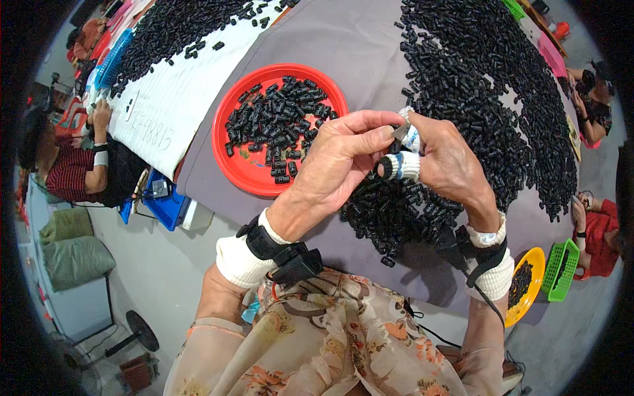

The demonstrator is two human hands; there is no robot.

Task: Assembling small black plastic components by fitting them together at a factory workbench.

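Note:
Both hands meet above a large heap of small black plastic pieces (pixel 456 79). My left hand (pixel 323 155) is closed, its thumb and index finger pinched at the fingertips of the other hand. White wraps with blue marks cover two fingers of my right hand (pixel 452 158), which is also closed. A small grey, pointed, flat bit (pixel 400 132) shows between the fingertips; its kind and what else is held there are hidden. Left of my left hand, a round red tray (pixel 223 162) holds a loose pile of the same black pieces.
Another black pile (pixel 178 26) lies on a white sheet (pixel 158 105) at far left. A yellow tray (pixel 536 277) and a green basket (pixel 553 289) stand at right. Other people (pixel 72 168) sit at the table's sides. A fan (pixel 140 330) is at lower left.

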